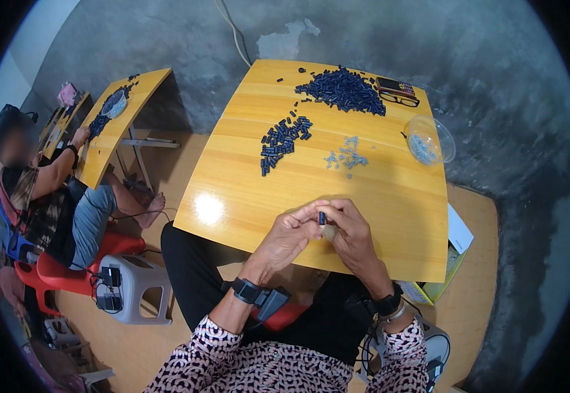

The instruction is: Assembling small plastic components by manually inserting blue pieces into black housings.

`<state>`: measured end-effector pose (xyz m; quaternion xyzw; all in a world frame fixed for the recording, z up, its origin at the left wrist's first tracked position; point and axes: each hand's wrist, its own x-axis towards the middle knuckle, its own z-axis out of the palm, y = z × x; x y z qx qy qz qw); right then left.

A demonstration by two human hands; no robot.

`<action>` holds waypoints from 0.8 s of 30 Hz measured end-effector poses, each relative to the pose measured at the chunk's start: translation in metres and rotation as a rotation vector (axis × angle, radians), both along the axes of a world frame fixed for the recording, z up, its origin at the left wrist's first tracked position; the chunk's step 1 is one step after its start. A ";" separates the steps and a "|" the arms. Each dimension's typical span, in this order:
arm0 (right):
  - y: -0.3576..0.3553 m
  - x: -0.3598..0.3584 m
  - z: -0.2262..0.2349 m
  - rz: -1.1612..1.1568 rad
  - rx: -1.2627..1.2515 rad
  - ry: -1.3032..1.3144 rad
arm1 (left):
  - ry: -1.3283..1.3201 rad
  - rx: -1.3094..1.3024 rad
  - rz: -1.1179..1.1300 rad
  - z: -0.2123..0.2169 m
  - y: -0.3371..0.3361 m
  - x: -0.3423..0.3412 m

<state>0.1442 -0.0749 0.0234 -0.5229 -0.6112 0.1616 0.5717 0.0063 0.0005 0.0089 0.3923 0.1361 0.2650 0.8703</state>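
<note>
Both hands meet over the near edge of the yellow bench [226, 180]. Small dark piece [322, 218] upright between them, left hand [290, 230] and right hand [352, 234] both closed on it by the fingertips. Farther off, left of centre, a loose cluster of dark pieces [285, 143]; right of it, scattered small silvery bits [349, 155]. Large dark heap [342, 90] at the far side, phone [395, 86] and glasses [399, 99] just right. Clear tub [420, 123] by the right edge, more bits inside. Far left, a co-worker [48, 182] sits at another bench [142, 98].
</note>
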 end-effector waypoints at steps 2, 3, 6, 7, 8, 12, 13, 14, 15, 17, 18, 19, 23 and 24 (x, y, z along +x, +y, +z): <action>-0.004 -0.001 0.003 0.029 0.001 0.041 | -0.098 -0.126 -0.070 -0.002 0.002 -0.001; -0.007 -0.001 0.004 0.057 0.002 0.082 | -0.098 -0.125 -0.071 -0.003 0.003 -0.001; -0.009 -0.001 0.001 0.036 0.050 0.046 | -0.117 -0.118 -0.097 -0.004 0.004 0.000; -0.010 0.000 0.000 0.030 0.051 0.043 | -0.094 -0.132 -0.083 -0.003 0.004 0.001; -0.012 0.001 -0.002 0.007 0.043 0.026 | -0.072 -0.145 -0.070 -0.002 0.003 0.003; -0.029 0.003 0.010 -0.115 -0.109 -0.043 | -0.107 -0.159 -0.116 -0.006 0.008 0.001; -0.033 0.005 0.010 -0.118 -0.103 -0.048 | -0.109 -0.204 -0.097 -0.006 0.009 0.000; -0.039 0.010 0.009 -0.206 -0.082 -0.063 | -0.111 -0.248 -0.077 -0.007 0.010 -0.002; -0.046 0.017 0.009 -0.293 -0.060 -0.079 | -0.116 -0.242 -0.079 -0.006 0.010 -0.003; -0.069 0.042 0.016 -0.492 -0.076 -0.215 | -0.098 -0.271 -0.063 -0.001 0.009 -0.007; -0.087 0.063 0.018 -0.583 -0.052 -0.209 | -0.112 -0.270 -0.084 0.001 0.007 -0.002; -0.101 0.081 0.016 -0.656 -0.023 -0.190 | -0.106 -0.271 -0.059 0.002 0.006 -0.003; -0.153 0.143 -0.008 -0.922 -0.024 0.152 | -0.129 -0.289 -0.015 0.000 0.006 -0.005; -0.168 0.162 -0.024 -1.006 -0.040 0.204 | -0.136 -0.287 -0.017 0.000 0.006 -0.004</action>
